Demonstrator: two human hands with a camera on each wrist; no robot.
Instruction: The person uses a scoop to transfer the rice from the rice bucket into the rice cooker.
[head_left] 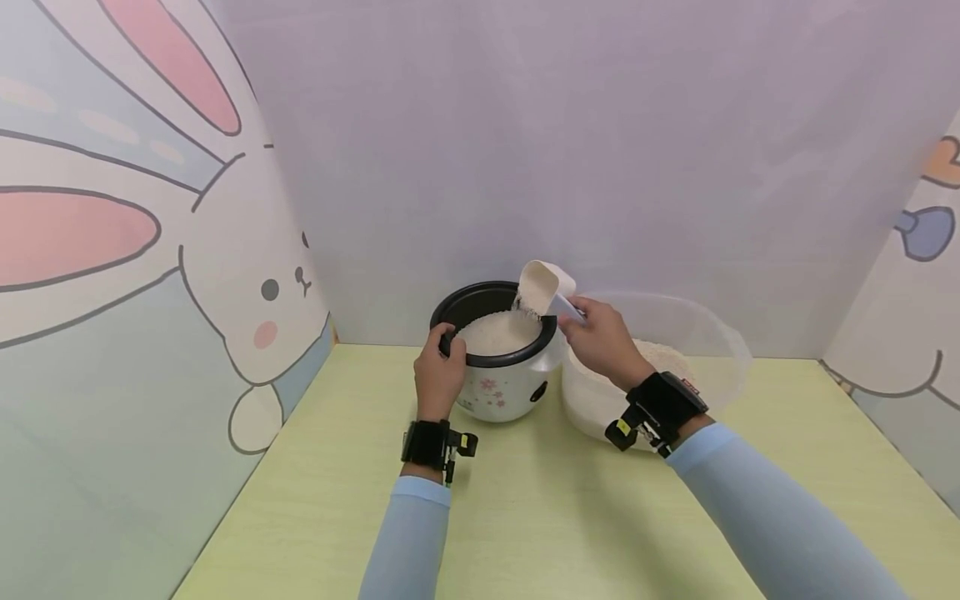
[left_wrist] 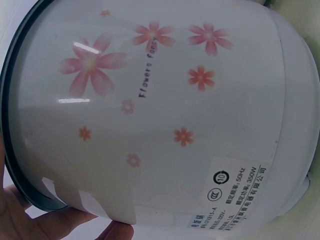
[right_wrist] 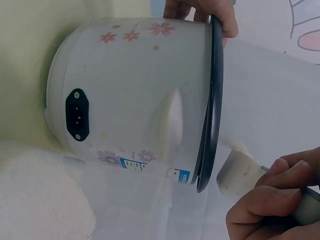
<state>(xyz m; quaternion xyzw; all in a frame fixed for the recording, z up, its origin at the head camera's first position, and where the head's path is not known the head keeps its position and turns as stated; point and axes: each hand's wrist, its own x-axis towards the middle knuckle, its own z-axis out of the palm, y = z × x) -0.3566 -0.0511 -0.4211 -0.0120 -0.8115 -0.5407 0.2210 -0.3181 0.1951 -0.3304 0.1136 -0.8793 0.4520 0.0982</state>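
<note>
A white rice cooker (head_left: 487, 390) with pink flowers and a dark rim stands on the table, rice (head_left: 501, 333) heaped inside it. My left hand (head_left: 439, 375) grips the near-left rim, thumb over the edge; in the left wrist view its fingers (left_wrist: 65, 220) lie against the cooker's side. My right hand (head_left: 604, 342) holds a white measuring scoop (head_left: 546, 283) by its handle, tilted over the cooker's right rim. Grains pour from its mouth onto the rice. In the right wrist view the curled fingers wrap the handle, and the scoop (right_wrist: 237, 172) hangs beside the rim.
A clear plastic tub (head_left: 592, 408) of white rice stands right of the cooker, partly behind my right hand and wrist. The pale yellow-green table (head_left: 510, 517) runs back to a plain wall (head_left: 600, 150). Cartoon-printed panels (head_left: 112, 400) close off both sides.
</note>
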